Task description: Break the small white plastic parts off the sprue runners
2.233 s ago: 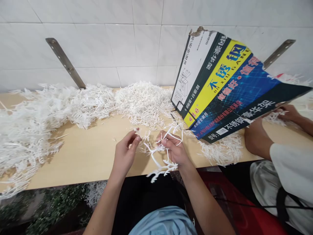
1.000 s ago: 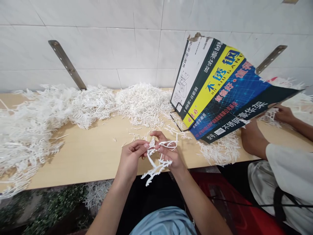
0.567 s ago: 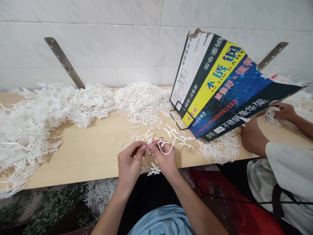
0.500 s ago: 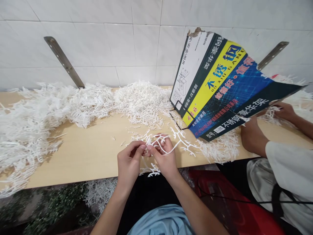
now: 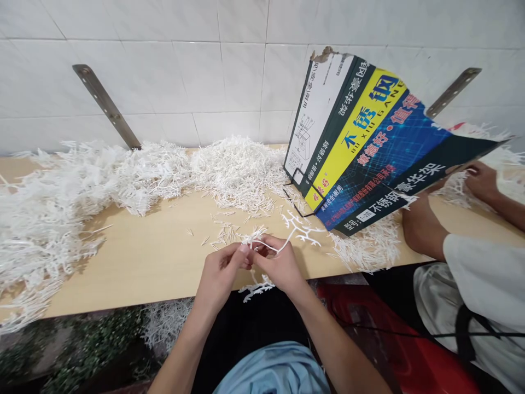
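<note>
White sprig (image 5: 279, 251) is nr cardboard box (image 5: 361, 148), off its near L corner; my L hand (image 5: 221, 273) & R hand (image 5: 281, 268) both pinch it. White pile (image 5: 241, 169) L of box, co-worker's hand (image 5: 483, 183) R of it.

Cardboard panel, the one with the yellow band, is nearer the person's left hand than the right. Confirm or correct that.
Wrong on the hand: the head view shows the cardboard panel, with its yellow band, nearer the person's right hand than the left hand.
</note>
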Tool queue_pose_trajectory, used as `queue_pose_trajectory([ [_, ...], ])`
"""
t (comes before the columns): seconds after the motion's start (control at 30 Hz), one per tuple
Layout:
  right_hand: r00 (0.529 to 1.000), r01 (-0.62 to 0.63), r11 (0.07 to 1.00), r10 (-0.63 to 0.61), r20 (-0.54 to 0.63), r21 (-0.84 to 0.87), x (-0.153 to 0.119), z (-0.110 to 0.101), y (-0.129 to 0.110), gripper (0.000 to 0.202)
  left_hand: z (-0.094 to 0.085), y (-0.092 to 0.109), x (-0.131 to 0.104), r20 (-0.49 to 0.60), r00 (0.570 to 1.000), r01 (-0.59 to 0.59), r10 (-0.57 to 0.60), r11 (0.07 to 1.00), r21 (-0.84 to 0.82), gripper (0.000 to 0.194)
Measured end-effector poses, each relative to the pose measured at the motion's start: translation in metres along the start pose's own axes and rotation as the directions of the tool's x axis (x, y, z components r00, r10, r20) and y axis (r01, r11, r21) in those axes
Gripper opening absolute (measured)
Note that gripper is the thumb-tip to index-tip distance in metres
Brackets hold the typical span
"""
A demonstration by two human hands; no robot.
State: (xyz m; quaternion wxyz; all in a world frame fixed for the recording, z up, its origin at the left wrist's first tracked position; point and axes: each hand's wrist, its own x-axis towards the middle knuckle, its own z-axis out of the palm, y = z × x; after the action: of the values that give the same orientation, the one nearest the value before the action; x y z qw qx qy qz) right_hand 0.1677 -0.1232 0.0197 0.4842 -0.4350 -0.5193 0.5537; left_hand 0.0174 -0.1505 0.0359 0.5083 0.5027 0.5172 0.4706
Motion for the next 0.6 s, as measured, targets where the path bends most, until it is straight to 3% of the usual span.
queue_pose_trajectory([
  [0.13,0.99,0.047,0.996,-0.037,0.135,-0.07,0.003,-0.009,-0.004,0.022,-0.003,0.003,0.007,0.097,0.992,0.08,-0.077,0.996,-0.033,0.039],
  [0.27,0.972,-0.031,0.998,0.016,0.234,0.059,0.01,-0.02,-0.005,0.032,-0.009,0.0,0.014,0.204,0.968,0.167,-0.143,0.98,-0.105,0.041],
  [0.37,0.949,-0.106,0.992,0.079,0.307,0.073,0.016,-0.026,-0.001,0.033,-0.014,-0.004,0.017,0.257,0.959,0.124,-0.119,0.992,-0.007,0.042],
  [0.5,0.861,-0.165,0.986,0.155,0.484,-0.021,0.019,-0.03,0.002,0.034,-0.022,-0.01,0.015,0.269,0.963,-0.031,-0.015,0.985,0.168,0.044],
  [0.6,0.8,-0.143,0.988,0.153,0.58,-0.063,0.015,-0.03,-0.001,0.038,-0.022,-0.015,0.01,0.313,0.95,-0.028,0.001,0.996,0.082,0.042],
])
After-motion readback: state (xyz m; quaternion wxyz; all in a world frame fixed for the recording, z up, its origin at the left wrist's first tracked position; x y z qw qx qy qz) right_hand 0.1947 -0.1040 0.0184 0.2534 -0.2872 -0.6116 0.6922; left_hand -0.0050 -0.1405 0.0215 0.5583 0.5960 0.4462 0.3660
